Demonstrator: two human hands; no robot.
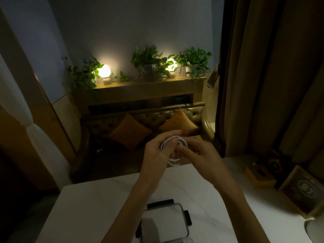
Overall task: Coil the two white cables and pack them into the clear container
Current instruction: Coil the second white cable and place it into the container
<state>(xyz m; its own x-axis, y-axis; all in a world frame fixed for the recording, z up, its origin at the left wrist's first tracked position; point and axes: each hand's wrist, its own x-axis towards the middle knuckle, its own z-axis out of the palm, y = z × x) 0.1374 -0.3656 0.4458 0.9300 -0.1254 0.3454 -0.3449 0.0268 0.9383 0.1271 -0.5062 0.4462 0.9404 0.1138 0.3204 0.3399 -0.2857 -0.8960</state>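
Nearest, the clear container [164,223] is left on the worktop [98,204]. Beyond it, a white cable [172,142] coil is gripped by left hand [157,151] and, seemingly, right hand [196,153]; slackened fingers could let loops spring apart.

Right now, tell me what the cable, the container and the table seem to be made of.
White cable: flexible plastic or rubber sheathing, smooth; it bends into tight loops.
Clear container: seemingly transparent plastic, glossy, with dark clips; the tabletop shows through.
Table: white, faintly veined, slightly glossy, possibly marble or imitation stone.
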